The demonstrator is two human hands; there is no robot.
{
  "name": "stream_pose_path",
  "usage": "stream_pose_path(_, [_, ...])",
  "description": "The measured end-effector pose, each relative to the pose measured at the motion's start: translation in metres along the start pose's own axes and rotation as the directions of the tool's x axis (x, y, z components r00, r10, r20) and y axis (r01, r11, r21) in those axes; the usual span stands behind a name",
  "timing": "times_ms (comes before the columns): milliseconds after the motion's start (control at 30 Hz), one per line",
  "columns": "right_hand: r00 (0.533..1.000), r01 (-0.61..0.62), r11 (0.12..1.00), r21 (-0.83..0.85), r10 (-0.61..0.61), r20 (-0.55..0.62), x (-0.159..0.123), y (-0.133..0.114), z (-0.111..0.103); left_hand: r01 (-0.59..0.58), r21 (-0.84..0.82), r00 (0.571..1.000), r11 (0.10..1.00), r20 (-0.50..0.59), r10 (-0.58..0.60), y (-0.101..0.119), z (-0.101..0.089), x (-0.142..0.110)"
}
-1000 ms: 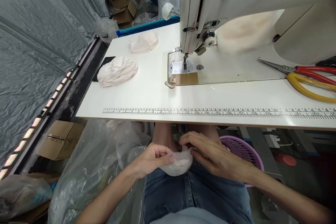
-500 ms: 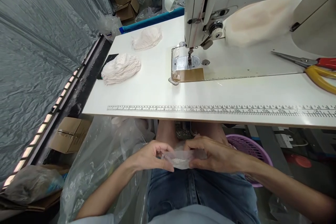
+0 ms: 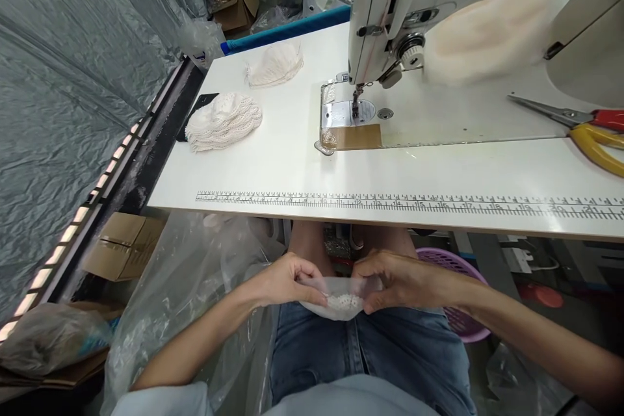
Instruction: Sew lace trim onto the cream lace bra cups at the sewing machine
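Note:
Over my lap, below the table's front edge, I hold a small piece of sheer white fabric (image 3: 336,309) stretched between both hands. A lacy, knitted-looking white patch shows in its middle. My left hand (image 3: 295,283) pinches its left end between thumb and fingers. My right hand (image 3: 390,279) grips the right end, with the fingers behind the sheer layer and the thumb in front. On the table to the left lies a stack of cream lacy pieces (image 3: 224,122). Behind it sits a single pale cup-shaped piece (image 3: 275,65).
A white sewing machine (image 3: 377,26) stands on the white table (image 3: 273,175), which has a printed ruler along its front. Scissors (image 3: 580,120) lie at the right. Beneath the table are a purple basket (image 3: 455,266), clear plastic sheeting (image 3: 195,286) and a cardboard box (image 3: 124,246).
My right hand has gone from hovering over the fabric with fingers bent to gripping its right end. The fabric is now spread wider between my hands. The view has shifted slightly.

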State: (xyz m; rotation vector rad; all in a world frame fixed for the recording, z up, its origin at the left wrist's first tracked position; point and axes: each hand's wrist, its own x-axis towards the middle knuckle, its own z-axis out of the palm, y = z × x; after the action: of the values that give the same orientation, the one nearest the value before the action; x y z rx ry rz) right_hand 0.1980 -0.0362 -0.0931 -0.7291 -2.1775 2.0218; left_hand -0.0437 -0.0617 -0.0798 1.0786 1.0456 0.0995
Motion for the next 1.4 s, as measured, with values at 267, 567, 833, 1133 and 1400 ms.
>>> stream_pose_path(267, [0.995,-0.040,0.983,-0.177,0.023,-0.098,0.004,-0.014,0.003,0.049,-0.059,0.997,0.997,-0.059,-0.053,0.004,0.005,-0.005])
stream_pose_path(567, [0.998,0.040,0.999,0.024,-0.041,0.043,0.006,-0.002,-0.001,0.107,-0.182,0.994,0.977,0.027,-0.103,0.005,0.008,-0.004])
stream_pose_path(833, [0.996,-0.032,0.999,0.026,0.029,0.084,0.002,-0.005,-0.006,0.041,-0.058,0.999,0.997,0.024,-0.039,0.000,0.007,-0.005])
stream_pose_path(1133, [0.996,0.034,0.991,0.130,-0.043,0.073,0.012,0.010,0.000,0.077,-0.120,0.995,0.990,-0.053,-0.084,-0.001,0.010,-0.009])
stream_pose_path(1400, [0.992,0.075,0.995,0.061,-0.081,0.093,0.012,0.008,-0.002,0.086,-0.115,0.988,0.990,-0.117,-0.100,-0.006,0.013,-0.009])
